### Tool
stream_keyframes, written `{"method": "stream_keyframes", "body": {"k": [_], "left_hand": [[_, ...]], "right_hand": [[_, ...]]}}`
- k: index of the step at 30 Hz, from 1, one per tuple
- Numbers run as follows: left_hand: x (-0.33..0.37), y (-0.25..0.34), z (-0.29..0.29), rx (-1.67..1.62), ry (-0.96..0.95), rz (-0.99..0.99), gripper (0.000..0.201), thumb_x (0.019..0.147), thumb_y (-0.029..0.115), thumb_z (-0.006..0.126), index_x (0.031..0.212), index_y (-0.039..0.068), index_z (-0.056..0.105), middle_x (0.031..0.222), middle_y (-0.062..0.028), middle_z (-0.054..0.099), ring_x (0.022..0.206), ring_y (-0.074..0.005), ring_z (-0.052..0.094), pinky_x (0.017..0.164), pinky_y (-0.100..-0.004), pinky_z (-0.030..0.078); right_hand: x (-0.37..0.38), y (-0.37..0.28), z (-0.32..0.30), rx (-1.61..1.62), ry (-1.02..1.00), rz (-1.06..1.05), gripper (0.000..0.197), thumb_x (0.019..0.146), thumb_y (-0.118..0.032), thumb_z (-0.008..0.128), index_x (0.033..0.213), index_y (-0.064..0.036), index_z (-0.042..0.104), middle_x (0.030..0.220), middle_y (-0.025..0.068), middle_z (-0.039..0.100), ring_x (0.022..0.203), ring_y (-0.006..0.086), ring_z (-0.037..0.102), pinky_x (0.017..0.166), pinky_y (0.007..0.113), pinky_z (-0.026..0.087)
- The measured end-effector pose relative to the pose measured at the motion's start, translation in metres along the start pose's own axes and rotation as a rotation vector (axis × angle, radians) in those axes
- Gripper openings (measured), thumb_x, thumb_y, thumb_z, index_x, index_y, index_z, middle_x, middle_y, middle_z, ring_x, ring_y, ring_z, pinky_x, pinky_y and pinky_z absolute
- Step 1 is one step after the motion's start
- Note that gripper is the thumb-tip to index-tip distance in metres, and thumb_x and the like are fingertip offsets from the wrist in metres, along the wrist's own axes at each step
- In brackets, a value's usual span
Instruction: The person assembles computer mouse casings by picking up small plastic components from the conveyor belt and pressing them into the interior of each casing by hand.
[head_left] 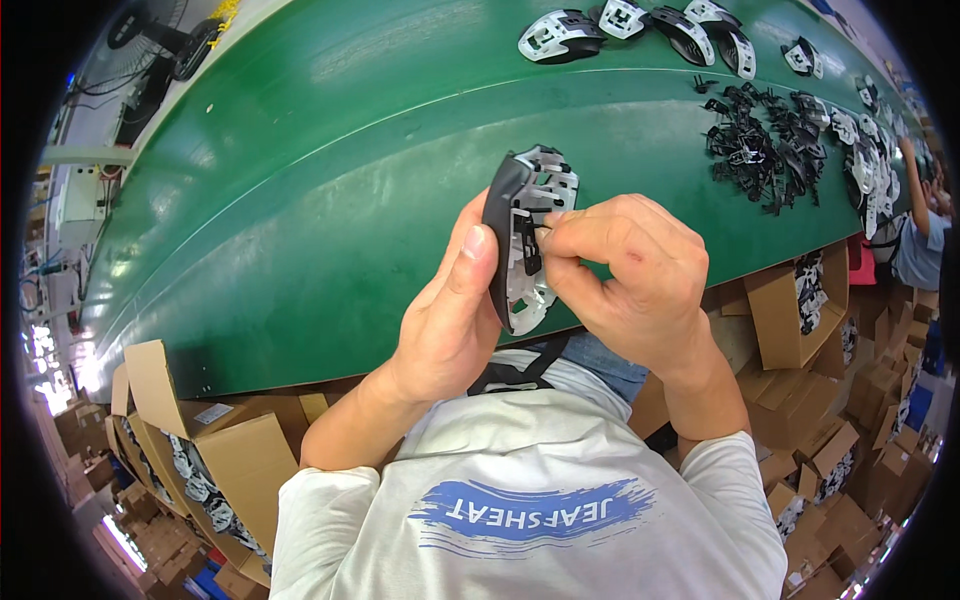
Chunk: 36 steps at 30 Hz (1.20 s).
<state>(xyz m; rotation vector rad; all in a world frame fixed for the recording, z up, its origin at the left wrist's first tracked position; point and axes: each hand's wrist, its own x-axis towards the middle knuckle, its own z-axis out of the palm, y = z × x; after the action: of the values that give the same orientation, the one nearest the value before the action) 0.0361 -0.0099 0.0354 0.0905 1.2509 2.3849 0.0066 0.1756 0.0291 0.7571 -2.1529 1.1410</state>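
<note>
Above the near edge of the green bench, my left hand (455, 295) grips a curved plastic shell (505, 225) by its smooth black outer side. It is held on edge, with its light-grey ribbed inner side turned to the right. My right hand (630, 270) is closed in a pinch at this inner side. At its fingertips a small black plastic clip (530, 246) lies against the middle of the shell. The fingers partly cover the clip, so I cannot tell how firmly it is seated.
A heap of small black clips (765, 145) lies on the green bench (370, 190) at right. Several similar shells (562, 37) lie along the far side, with more light-grey parts (870, 170) far right. Open cartons (240, 465) of parts flank me. Another person (920, 245) sits far right.
</note>
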Motion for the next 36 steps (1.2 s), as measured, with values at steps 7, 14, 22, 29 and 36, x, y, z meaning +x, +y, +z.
{"method": "stream_keyframes", "body": {"k": [7,14,22,29,36], "left_hand": [[-0.009,-0.001,-0.004,-0.034,0.026,-0.062,0.068,0.119,0.047,0.033,0.17,0.003,0.023,0.159,-0.0113,0.048,0.147,-0.0216,0.047,0.125,-0.0401,0.034],[-0.012,-0.007,0.0,0.094,-0.008,0.039,0.07,0.119,0.047,0.034,0.171,0.002,0.021,0.163,-0.0126,0.043,0.151,-0.0229,0.042,0.127,-0.0408,0.029],[-0.011,-0.011,-0.003,-0.167,-0.026,0.002,0.066,0.119,0.047,0.031,0.171,0.006,0.027,0.166,-0.0113,0.045,0.152,-0.0239,0.047,0.126,-0.0445,0.038],[-0.005,-0.006,-0.004,-0.348,-0.094,-0.051,0.065,0.119,0.047,0.028,0.172,0.008,0.027,0.166,-0.0129,0.047,0.149,-0.025,0.052,0.124,-0.0452,0.043],[-0.003,-0.005,-0.013,-0.107,-0.016,-0.005,0.059,0.113,0.024,0.046,0.166,0.003,0.033,0.157,-0.0145,0.053,0.14,-0.0265,0.059,0.116,-0.0395,0.049]], "right_hand": [[0.0,-0.004,0.001,0.064,-0.064,0.052,0.022,0.073,0.001,0.083,0.09,-0.0088,0.072,0.08,0.0034,0.069,0.068,0.024,0.067,0.062,0.037,0.051],[0.001,-0.004,-0.009,-0.042,-0.142,-0.073,0.023,0.078,0.0,0.081,0.097,-0.009,0.072,0.082,0.003,0.069,0.068,0.0245,0.067,0.063,0.037,0.05],[-0.008,-0.007,-0.01,-0.025,0.011,-0.013,0.03,0.082,-0.008,0.086,0.111,-0.0102,0.078,0.093,0.0027,0.071,0.082,0.0249,0.069,0.076,0.038,0.054],[-0.015,-0.002,-0.023,-0.016,-0.167,0.043,0.042,0.091,-0.015,0.083,0.132,-0.0069,0.077,0.136,0.0176,0.062,0.12,0.0243,0.061,0.102,0.041,0.052],[-0.014,0.002,-0.002,0.689,0.005,0.624,0.044,0.098,-0.005,0.076,0.141,0.0005,0.068,0.123,0.0085,0.065,0.106,0.0155,0.067,0.097,0.031,0.056]]}}
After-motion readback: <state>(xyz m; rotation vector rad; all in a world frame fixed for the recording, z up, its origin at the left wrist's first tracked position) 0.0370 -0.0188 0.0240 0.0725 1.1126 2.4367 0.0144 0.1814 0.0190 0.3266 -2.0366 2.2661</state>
